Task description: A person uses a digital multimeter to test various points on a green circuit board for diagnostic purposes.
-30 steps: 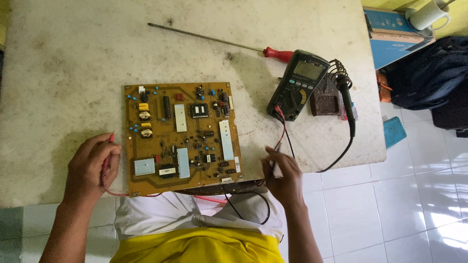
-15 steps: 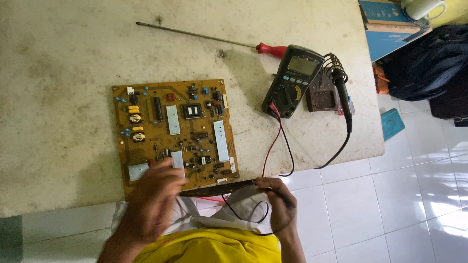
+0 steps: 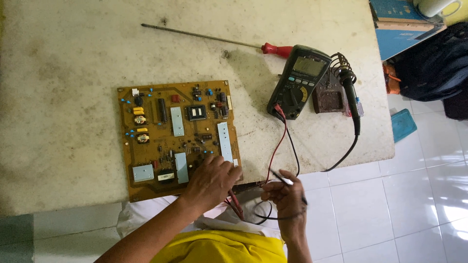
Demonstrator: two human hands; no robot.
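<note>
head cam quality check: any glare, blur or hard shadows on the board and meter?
Head view: soft, even daylight; circuit board sharp, no glare on it. Multimeter casts a faint shadow to its left, screen pale but not blown out. Bright reflections on the white floor tiles at right. Left hand and right hand fairly crisp, only slight softness; frame edges look mildly bowed.

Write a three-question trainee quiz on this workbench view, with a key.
1. True or false: the left hand rests on the near edge of the circuit board.
2. The right hand holds: A) the screwdriver B) a black probe C) the soldering iron
3. Which colours are the leads plugged into the multimeter?

Key: 1 true; 2 B; 3 red and black.
</note>
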